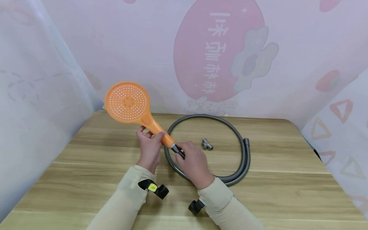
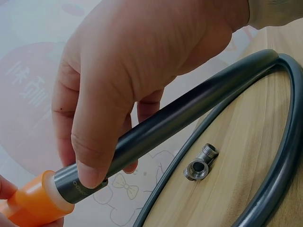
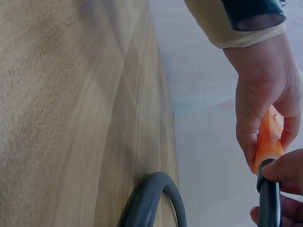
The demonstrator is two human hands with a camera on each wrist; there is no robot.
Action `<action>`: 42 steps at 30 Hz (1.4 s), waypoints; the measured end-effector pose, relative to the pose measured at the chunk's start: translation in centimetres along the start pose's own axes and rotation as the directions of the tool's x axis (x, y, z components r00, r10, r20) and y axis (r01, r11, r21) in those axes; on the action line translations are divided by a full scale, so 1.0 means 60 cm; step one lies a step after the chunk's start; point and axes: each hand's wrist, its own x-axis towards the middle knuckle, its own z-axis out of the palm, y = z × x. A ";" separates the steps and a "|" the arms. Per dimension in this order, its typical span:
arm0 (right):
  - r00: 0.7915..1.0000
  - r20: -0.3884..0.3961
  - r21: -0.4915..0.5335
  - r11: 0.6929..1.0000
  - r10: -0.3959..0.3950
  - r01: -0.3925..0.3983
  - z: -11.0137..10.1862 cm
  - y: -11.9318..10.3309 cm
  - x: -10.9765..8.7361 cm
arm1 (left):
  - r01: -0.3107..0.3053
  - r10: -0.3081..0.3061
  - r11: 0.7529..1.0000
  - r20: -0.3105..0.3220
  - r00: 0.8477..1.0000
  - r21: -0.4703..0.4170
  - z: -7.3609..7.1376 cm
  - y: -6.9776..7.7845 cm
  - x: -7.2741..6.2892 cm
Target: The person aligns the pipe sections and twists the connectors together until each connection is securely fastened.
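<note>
An orange shower head [image 1: 127, 102] with a round, perforated face is held up over the table by my left hand [image 1: 150, 148], whose fingers and thumb grip its handle. My right hand [image 1: 194, 163] pinches the dark connector [image 2: 78, 187] of a grey shower hose [image 1: 240, 131] between thumb and fingers. That connector meets the bottom end of the orange handle [image 3: 269, 142], with a thin white ring showing between them in the left wrist view. From there the hose runs back under my right palm and loops on the table.
A small metal tee fitting [image 1: 207, 144] lies inside the hose loop. The hose's other end [image 1: 246, 142] rests at the right of the coil on the wooden table [image 1: 287, 191]. A printed cloth [image 1: 143, 48] hangs behind and along the sides.
</note>
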 end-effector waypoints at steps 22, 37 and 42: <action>0.994 0.112 0.050 0.999 0.014 -0.019 -0.001 0.001 0.004 | 0.007 -0.006 1.000 0.011 1.000 -0.022 -0.001 0.001 0.000; 0.972 0.225 0.135 0.986 0.066 -0.098 0.001 0.005 0.012 | 0.009 -0.008 1.000 0.010 1.000 -0.017 0.000 0.002 0.000; 0.973 0.216 0.171 0.979 0.077 -0.115 0.000 0.007 0.012 | 0.007 -0.007 1.000 0.005 1.000 -0.023 0.000 0.002 0.001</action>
